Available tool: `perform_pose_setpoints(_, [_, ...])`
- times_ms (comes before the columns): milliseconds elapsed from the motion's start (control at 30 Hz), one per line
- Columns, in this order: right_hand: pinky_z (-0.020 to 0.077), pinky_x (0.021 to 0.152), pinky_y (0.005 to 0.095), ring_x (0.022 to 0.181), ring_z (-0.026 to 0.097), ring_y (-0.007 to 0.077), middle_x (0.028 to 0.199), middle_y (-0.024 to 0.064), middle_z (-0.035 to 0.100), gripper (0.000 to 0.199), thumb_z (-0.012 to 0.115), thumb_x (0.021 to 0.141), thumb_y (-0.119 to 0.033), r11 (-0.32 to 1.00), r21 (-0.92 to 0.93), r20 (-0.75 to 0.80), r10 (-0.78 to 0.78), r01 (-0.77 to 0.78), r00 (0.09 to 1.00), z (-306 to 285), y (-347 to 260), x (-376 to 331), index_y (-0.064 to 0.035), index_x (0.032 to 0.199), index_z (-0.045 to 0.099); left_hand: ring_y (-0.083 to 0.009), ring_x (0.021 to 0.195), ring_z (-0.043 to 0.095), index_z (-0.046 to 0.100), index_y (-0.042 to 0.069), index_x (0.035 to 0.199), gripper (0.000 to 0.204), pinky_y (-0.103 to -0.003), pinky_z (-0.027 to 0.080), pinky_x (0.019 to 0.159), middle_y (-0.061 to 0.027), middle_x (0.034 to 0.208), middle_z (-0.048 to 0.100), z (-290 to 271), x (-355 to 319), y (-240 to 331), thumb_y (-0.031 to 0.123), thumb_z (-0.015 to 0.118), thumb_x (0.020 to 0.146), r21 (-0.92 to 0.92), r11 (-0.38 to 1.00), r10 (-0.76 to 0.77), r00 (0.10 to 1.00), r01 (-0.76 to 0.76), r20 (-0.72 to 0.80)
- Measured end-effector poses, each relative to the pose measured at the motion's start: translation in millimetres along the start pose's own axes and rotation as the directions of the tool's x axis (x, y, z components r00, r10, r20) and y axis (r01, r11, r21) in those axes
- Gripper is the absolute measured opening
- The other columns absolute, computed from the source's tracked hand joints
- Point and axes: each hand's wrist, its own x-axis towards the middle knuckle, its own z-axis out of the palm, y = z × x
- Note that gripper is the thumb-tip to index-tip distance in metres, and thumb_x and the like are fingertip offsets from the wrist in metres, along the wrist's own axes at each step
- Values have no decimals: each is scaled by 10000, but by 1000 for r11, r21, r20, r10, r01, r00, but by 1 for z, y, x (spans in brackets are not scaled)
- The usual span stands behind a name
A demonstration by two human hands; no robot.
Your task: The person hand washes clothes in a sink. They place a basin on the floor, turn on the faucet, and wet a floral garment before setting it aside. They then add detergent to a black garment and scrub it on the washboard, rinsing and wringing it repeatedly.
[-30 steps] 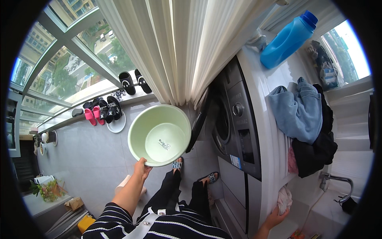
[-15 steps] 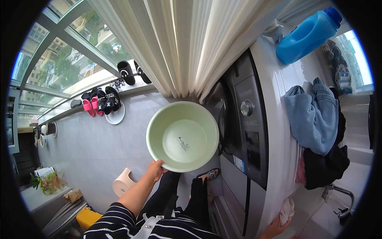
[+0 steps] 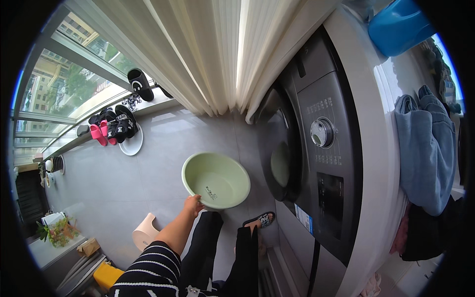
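My left hand (image 3: 194, 203) grips the near left rim of a pale green plastic basin (image 3: 217, 180). Nothing lies in the basin, which is tilted and held above the floor. To its right is a dark grey front-loading washing machine (image 3: 321, 148) with a round door (image 3: 280, 143). My right hand is out of the picture. A bit of pale pink cloth (image 3: 371, 285) shows at the lower right edge.
Folded blue jeans (image 3: 426, 153) and black clothing (image 3: 430, 232) lie on the white counter (image 3: 381, 173), near a blue detergent bottle (image 3: 400, 27). A cream curtain (image 3: 213, 54) hangs ahead. Slippers (image 3: 118, 123) line the window ledge; a beige stool (image 3: 145, 231) stands at left.
The basin has gone lower and tilted, still in my left hand. My view has shifted nearer the washing machine. My right hand, earlier at the pink cloth, has left the picture.
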Motion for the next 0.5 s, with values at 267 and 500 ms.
perform_pose_setpoints(267, [497,883,352,1009,610,282,1102,172,631,259,568,927,-64,984,-79,-37,155,-158,987,12,30,-10,44,1163,576,-337,890,644,454,15,1236,423,-439,551,701,-201,1141,588,69,124,-24,181,650,899,-118,990,41,969,-72,-243])
perform_pose_setpoints(500, [489,893,373,1030,599,296,1129,187,617,287,566,918,-62,968,-71,-36,238,-240,971,3,52,-11,57,1180,563,-342,1199,518,397,61,1396,560,-569,398,983,-156,1397,463,75,98,-4,211,623,907,-119,991,-88,958,57,-274])
